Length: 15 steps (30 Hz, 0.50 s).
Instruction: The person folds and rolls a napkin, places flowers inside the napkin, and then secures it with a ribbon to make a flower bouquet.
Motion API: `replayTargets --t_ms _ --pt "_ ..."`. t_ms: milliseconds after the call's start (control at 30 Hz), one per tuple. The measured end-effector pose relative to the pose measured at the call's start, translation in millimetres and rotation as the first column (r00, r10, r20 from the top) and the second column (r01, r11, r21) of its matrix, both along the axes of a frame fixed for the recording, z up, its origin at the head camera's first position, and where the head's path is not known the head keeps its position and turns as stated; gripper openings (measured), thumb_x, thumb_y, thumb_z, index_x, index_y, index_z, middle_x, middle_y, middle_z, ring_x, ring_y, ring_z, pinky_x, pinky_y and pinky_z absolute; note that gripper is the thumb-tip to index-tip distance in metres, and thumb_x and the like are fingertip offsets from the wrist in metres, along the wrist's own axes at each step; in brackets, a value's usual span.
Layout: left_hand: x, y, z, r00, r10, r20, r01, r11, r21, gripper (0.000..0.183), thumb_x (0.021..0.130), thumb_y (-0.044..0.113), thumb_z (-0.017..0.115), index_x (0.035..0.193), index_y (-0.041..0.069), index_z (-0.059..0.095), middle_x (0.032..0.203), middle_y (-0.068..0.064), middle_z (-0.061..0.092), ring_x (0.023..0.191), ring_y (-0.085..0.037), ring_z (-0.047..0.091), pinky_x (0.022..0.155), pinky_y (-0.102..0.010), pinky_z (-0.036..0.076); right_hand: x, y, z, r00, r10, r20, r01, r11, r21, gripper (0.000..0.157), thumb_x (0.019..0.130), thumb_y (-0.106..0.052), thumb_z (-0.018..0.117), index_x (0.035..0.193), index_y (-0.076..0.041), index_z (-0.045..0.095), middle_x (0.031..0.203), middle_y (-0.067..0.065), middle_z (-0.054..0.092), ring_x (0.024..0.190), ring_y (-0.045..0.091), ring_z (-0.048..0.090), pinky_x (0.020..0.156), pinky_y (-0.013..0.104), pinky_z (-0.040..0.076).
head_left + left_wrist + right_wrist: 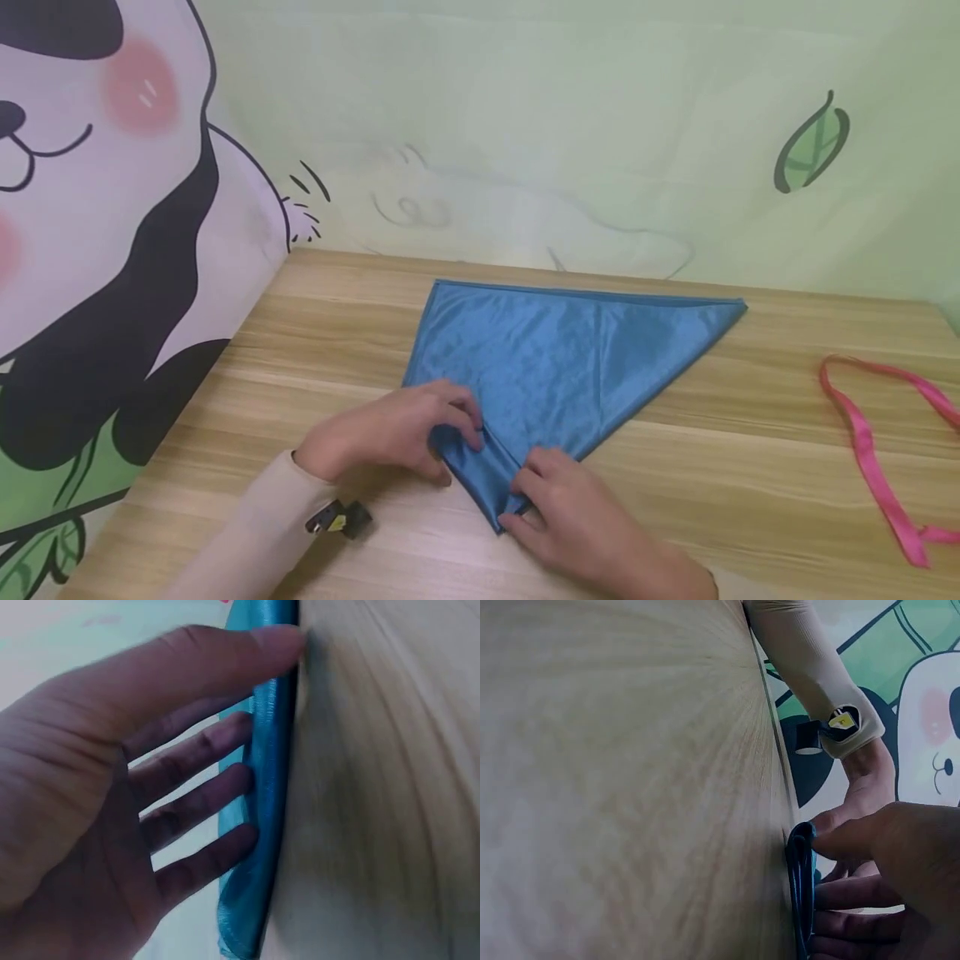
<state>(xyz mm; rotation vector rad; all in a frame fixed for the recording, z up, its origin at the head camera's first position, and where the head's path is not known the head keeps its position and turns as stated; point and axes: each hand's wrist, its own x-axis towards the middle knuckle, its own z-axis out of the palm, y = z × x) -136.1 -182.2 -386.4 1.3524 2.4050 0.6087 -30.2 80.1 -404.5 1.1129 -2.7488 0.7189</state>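
A blue cloth (pixel 525 358) is laid on the wooden tabletop (pixel 750 500), with its far side almost along the tabletop's far edge and one pointed corner aimed toward the tabletop's right. At its near side, toward the tabletop's near edge, a narrow strip (pixel 476 475) is turned over onto the rest. The step in hand is judged to be a folding or rolling of the cloth, worked from this near side, with only a small part done: most of the cloth is spread flat.

The end of the strip nearest the viewer is pinched by the right hand (pixel 585 517), with the thumb set against the layered edge and the fingers on the other face. The left hand (pixel 397 429) is held loosely, its fingertips rested on the strip and its thumb kept apart from them at the outer side; no firm pinch is shown there.

For the next move, the strip would need to be kept even between both hands, turned over again toward the far edge, and pressed down before being let go, since slippery-looking fabric could easily spring loose. A pink ribbon (pixel 873 467) is left untouched near the tabletop's right edge, well apart from the cloth.
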Motion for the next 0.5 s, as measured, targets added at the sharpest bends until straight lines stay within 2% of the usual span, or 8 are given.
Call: replayTargets --t_ms 133,267,400,500 --pt "0.5 1.2 -1.3 1.000 0.003 -0.025 -0.002 1.000 0.020 0.030 0.077 0.019 0.093 0.104 0.023 0.082 0.125 0.006 0.064 0.122 -0.017 0.056 0.107 -0.041 0.048 1.4 -1.4 2.0 1.000 0.008 -0.004 -0.008 1.000 0.031 0.039 0.092 -0.048 0.082 0.099 -0.011 0.072 0.094 -0.006 0.054 0.086 0.014 0.054 0.074 0.031 0.050" --pt "-0.1 3.9 -4.4 0.997 0.011 -0.074 -0.007 0.999 0.051 0.017 0.081 0.022 0.089 0.096 0.025 0.083 0.120 0.007 0.067 0.117 -0.015 0.057 0.103 -0.039 0.050 2.5 -3.4 3.1 0.999 -0.019 0.041 0.017 0.998 0.064 0.045 0.091 -0.054 0.081 0.103 -0.012 0.071 0.096 -0.006 0.051 0.087 0.013 0.051 0.073 0.030 0.047" --pt "-0.5 5.2 -6.6 0.996 0.028 -0.081 -0.021 0.997 0.080 0.011 0.083 0.021 0.087 0.093 0.025 0.082 0.118 0.007 0.068 0.114 -0.014 0.058 0.100 -0.039 0.051 2.7 -6.1 0.4 0.999 -0.049 0.023 0.047 0.997 0.061 0.040 0.091 -0.048 0.083 0.103 -0.012 0.069 0.096 -0.006 0.051 0.088 0.014 0.050 0.074 0.031 0.046" --pt "-0.2 5.3 -7.6 0.997 0.043 -0.069 -0.036 0.995 0.096 0.010 0.085 0.021 0.086 0.094 0.024 0.081 0.117 0.008 0.069 0.113 -0.013 0.059 0.100 -0.039 0.051 2.1 -7.1 -3.3 0.998 -0.063 -0.024 0.064 0.998 0.025 0.029 0.092 -0.035 0.084 0.099 -0.012 0.068 0.094 -0.005 0.052 0.086 0.014 0.051 0.073 0.031 0.047"
